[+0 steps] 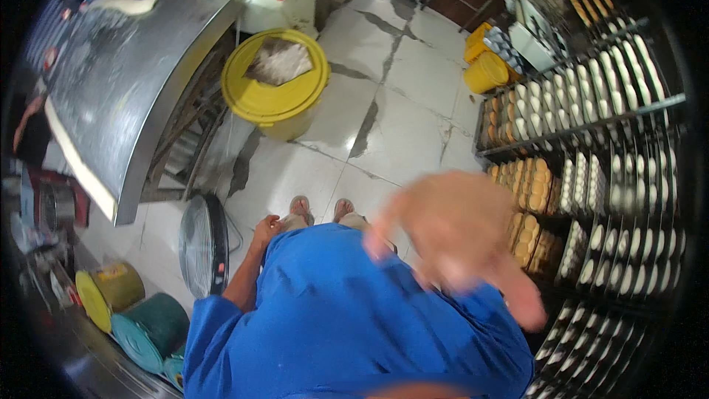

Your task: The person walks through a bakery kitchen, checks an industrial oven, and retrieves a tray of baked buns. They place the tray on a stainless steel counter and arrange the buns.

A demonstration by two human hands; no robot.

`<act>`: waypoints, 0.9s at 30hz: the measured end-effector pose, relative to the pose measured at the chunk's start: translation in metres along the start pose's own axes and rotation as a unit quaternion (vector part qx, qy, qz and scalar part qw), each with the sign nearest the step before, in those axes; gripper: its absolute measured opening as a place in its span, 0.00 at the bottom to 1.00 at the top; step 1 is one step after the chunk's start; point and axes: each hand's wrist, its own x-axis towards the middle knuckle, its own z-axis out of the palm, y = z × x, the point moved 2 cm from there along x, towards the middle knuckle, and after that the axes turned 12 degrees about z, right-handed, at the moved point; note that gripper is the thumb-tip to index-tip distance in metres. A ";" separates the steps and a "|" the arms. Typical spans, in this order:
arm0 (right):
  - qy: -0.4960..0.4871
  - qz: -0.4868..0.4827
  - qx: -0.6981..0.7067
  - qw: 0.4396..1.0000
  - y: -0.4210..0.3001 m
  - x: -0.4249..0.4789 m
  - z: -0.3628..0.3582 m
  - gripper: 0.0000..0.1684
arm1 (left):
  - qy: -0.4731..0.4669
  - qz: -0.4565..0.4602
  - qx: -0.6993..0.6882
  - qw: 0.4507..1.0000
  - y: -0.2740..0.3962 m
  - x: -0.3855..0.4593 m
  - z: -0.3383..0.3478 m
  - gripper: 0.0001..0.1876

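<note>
My right hand point(457, 227) is raised close to the camera and blurred by motion. Its thumb and an outer finger stand apart, the other fingers are hard to make out, and no object shows in it. Down by my left thigh hangs my left hand point(268, 228), loosely curled with nothing visible in it. A round floor fan point(204, 246) with a wire grille stands nearest to it. To the right, behind my right hand, a tall rack point(581, 128) bears trays of pale dough pieces point(570, 88) and browned bread rolls point(534, 183).
A stainless-steel table point(127, 83) at left carries a long dough strip point(77, 163). Ahead stands a yellow lidded bin point(238, 88) with a floury sack point(282, 61) on top. Lidded barrels point(149, 324) line the lower left. A person's arm point(27, 122) appears beyond the table.
</note>
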 end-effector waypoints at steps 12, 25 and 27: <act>0.204 0.770 -0.252 0.550 0.218 -0.394 -0.033 0.45 | -0.115 0.073 -0.196 0.971 0.206 -0.007 -0.030 0.20; 0.316 0.758 -0.149 0.551 0.135 -0.412 -0.105 0.40 | -0.385 -0.030 -0.103 0.917 0.320 0.040 -0.044 0.23; 0.307 0.772 -0.141 0.538 0.136 -0.426 -0.118 0.40 | -0.353 -0.088 -0.132 0.922 0.299 0.057 -0.055 0.24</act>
